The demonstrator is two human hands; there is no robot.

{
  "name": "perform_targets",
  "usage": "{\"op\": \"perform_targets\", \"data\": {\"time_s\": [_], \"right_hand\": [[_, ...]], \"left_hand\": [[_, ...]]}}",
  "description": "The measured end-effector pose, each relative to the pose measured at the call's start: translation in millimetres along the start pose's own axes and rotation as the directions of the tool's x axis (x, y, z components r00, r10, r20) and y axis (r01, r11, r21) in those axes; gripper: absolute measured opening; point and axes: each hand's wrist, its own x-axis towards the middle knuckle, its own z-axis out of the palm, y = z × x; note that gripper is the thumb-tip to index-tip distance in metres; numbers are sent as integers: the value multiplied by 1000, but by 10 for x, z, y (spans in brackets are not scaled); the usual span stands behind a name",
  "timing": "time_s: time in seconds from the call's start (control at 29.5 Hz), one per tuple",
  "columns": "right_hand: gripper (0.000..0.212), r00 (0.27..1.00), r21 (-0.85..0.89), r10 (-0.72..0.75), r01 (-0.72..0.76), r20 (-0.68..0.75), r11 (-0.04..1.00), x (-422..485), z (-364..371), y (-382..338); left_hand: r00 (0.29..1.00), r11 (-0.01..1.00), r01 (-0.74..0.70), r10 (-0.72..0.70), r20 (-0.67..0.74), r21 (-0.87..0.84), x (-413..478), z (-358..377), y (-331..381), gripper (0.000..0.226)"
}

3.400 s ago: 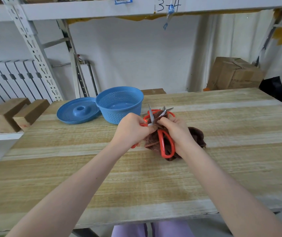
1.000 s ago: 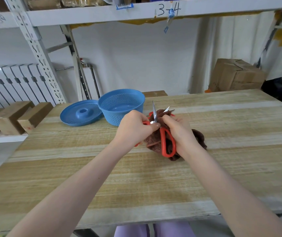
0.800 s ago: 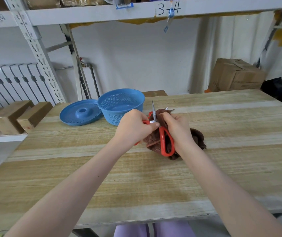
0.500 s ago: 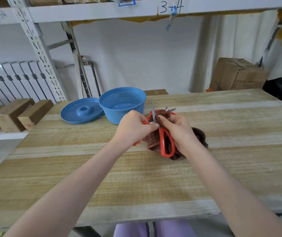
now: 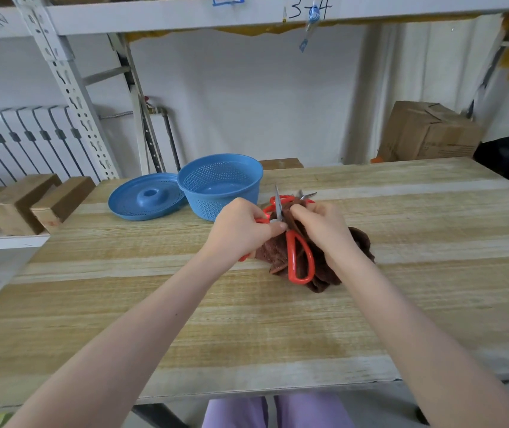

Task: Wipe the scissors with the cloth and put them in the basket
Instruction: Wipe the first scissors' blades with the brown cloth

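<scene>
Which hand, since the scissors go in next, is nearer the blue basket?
Left. The left hand grips the scissors just in front of the basket, by its near wall. The right hand holds the cloth farther off, to the basket's right.

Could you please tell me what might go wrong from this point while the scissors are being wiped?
1. The scissors are spread open, with one bare blade sticking up beside the left hand; a slip could cut a finger.
2. The right hand pinches the cloth over the other blade; thin folds might let the edge through.
3. The basket stands close behind, so a jerk could knock it.
</scene>
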Motion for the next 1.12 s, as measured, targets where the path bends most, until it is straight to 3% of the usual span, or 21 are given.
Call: {"op": "perform_targets", "data": {"time_s": [0.1,0.17,0.27,0.44,0.51,0.61,0.71,0.85,0.95,1.12], "right_hand": [[25,999,23,26,-27,25,999,-21,-22,67],[20,992,204,113,-121,55,971,-16,-62,122],[26,956,511,230,-291,182,809,-10,-132,167],[31,934,623,193,-346,301,701,-35,-192,141],[32,934,615,182,-342,309,710,-63,-189,138],[38,947,479,151,-275,282,834,-87,-160,138],[33,952,416,59,-186,299,890,-108,-141,141],[44,917,479,20,-226,398,848,-111,-155,153],[42,941,547,77,-258,330,796,-70,-165,155],[23,953,458,10,-154,301,875,-25,-175,111]], "left_hand": [[1000,998,25,-24,18,-49,-15,34,-27,46],[1000,997,28,-27,10,-77,-11,17,-41,48],[999,994,35,-34,8,-104,5,-49,-65,47],[999,992,27,-21,46,-122,-22,-106,-53,47],[999,992,14,-10,31,-123,-32,-126,-35,47],[1000,990,-14,16,9,-137,-30,-141,-5,49],[999,990,-31,32,4,-141,-12,-121,19,47],[999,988,-30,32,15,-149,-11,-95,33,46],[999,988,-40,43,17,-152,-12,-101,41,45],[999,992,-42,44,16,-122,-13,-94,38,50]]}}
